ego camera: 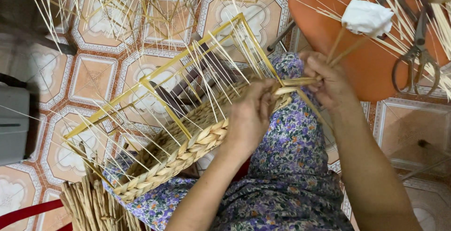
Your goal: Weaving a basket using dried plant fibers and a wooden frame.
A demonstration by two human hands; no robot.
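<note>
Basket (183, 151) on the lap, near long wall braided a few rows up with bare stakes above so most weaving looks left; left hand (249, 116) clenched on the corner braid, right hand (329, 83) pinching the working strand (300, 81) taut.

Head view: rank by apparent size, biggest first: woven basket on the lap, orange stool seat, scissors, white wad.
1. Woven basket with its yellow frame: largest.
2. Orange stool seat: cropped by the frame edge, so its full size is unsure.
3. Scissors.
4. White wad: smallest.
</note>
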